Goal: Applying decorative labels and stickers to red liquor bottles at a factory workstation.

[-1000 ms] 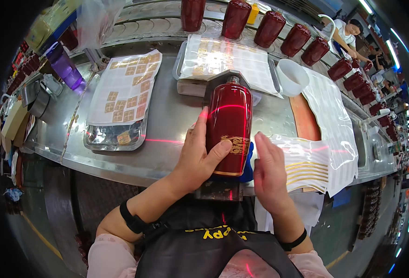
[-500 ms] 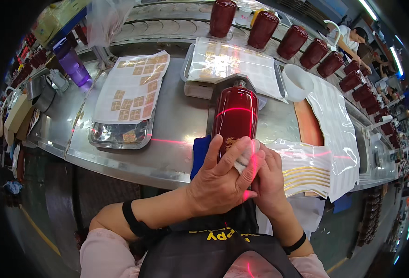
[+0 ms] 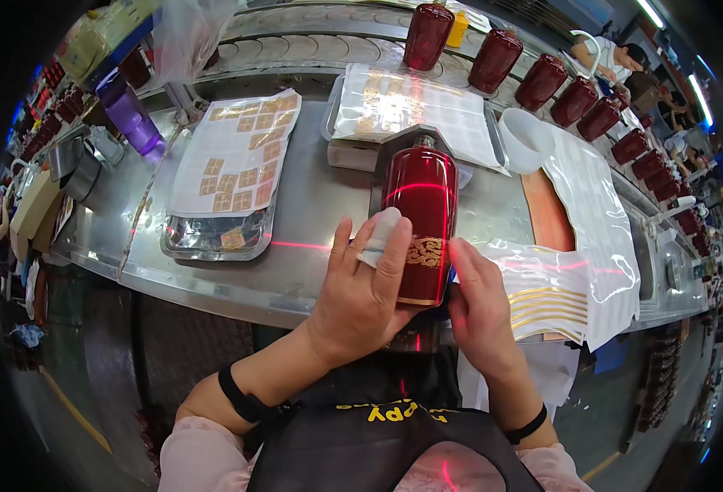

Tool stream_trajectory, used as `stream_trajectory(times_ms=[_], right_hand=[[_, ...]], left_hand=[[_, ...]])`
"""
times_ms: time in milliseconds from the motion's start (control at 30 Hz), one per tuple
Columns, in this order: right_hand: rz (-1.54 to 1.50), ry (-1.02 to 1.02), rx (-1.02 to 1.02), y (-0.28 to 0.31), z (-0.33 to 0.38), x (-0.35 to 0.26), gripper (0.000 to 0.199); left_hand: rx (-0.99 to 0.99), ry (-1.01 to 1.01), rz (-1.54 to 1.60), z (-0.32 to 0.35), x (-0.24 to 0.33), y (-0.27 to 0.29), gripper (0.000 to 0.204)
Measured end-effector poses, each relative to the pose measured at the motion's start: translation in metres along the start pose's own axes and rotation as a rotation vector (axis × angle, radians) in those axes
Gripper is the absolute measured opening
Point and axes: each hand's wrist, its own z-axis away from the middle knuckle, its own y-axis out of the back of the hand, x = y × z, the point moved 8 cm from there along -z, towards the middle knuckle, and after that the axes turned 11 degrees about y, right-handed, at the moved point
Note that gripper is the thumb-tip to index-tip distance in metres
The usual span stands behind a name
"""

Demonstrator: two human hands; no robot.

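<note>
while a second ago the left hand [image 3: 361,295] was wrapped flat around the glossy dark red bottle with a gold patterned band [image 3: 420,225] and the right hand [image 3: 483,307] lay open beside it, the left now presses a small white cloth pad [image 3: 380,235] with its fingertips against the bottle's lower side, just beside the gold band. the right hand has closed in and steadies the bottle's lower right flank, fingers flat on it rather than clenched. that reads as the band having been laid on and now being rubbed down. the bottle lies on its back in a dark cradle near the front edge of the steel workbench [image 3: 312,205], crossed by a red laser line. to the right lies a clear sheet of curved gold strips [image 3: 546,291]; toward the left edge, a metal tray under a white sheet of square gold labels [image 3: 234,160]. along the far edge stands a row of matching red bottles [image 3: 542,78]. the room is a crowded workshop; another person sits at the far right corner.
</note>
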Motion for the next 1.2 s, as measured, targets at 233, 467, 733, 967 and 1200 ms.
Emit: stream_trajectory(times_ms=[233, 467, 733, 967, 1200], right_hand=[[-0.238, -0.077, 0.289, 0.031, -0.006, 0.017, 0.033], [-0.243, 0.404, 0.037, 0.028, -0.013, -0.029, 0.044], [-0.769, -0.097, 0.325, 0.025, 0.009, 0.013, 0.019], [-1.006, -0.608, 0.306, -0.026, 0.038, 0.05, 0.022], [-0.263, -0.019, 0.417, 0.039, 0.023, 0.024, 0.031]], left_hand=[[-0.123, 0.122, 0.111, 0.008, -0.022, -0.009, 0.105], [-0.129, 0.067, 0.137, 0.007, -0.022, -0.017, 0.103], [0.035, -0.24, 0.068, 0.026, 0.006, 0.008, 0.048], [-0.021, -0.22, -0.048, 0.029, 0.003, 0.005, 0.049], [-0.003, -0.254, -0.132, 0.03, 0.002, 0.008, 0.047]])
